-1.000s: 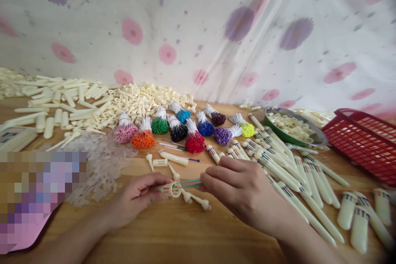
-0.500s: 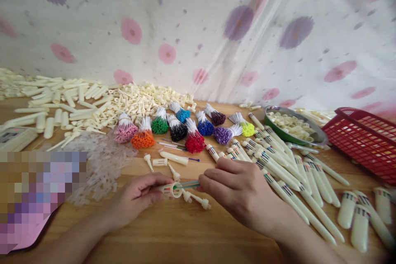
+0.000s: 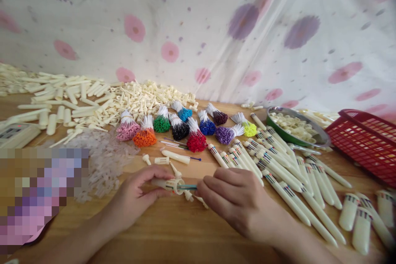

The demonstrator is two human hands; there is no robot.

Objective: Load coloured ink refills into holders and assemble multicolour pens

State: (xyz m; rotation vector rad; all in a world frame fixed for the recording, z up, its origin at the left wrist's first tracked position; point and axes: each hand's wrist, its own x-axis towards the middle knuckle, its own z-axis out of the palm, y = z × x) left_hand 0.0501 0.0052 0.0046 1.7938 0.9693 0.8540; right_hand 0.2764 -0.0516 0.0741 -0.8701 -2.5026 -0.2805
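Observation:
My left hand (image 3: 133, 200) pinches a cream pen barrel (image 3: 169, 185) between thumb and fingers, its slotted, open end facing right. Closed around thin teal pen refills (image 3: 188, 187), my right hand (image 3: 236, 200) keeps their tips at or inside that opening; how deep they sit is hidden. Small cream nozzle-shaped parts (image 3: 188, 195) lie just beneath the barrel. Behind the hands rests another cream barrel (image 3: 175, 156) with a blue-tipped refill sticking out, beside a short slotted ring (image 3: 161, 160). Loose refills (image 3: 173, 145) lie farther back.
Bundles of coloured refills (image 3: 196, 140) cross the middle. Multicolour pens (image 3: 278, 163) cover the right, near a green-sided bowl (image 3: 272, 126) and red basket (image 3: 365, 144). Cream parts (image 3: 139, 101), clear tubes (image 3: 99, 165) and a blurred phone-like object (image 3: 34, 206) occupy the left.
The right hand has shifted slightly left, and less of the refills shows between it and the barrel. My left fingers have moved back along the barrel, exposing more of it.

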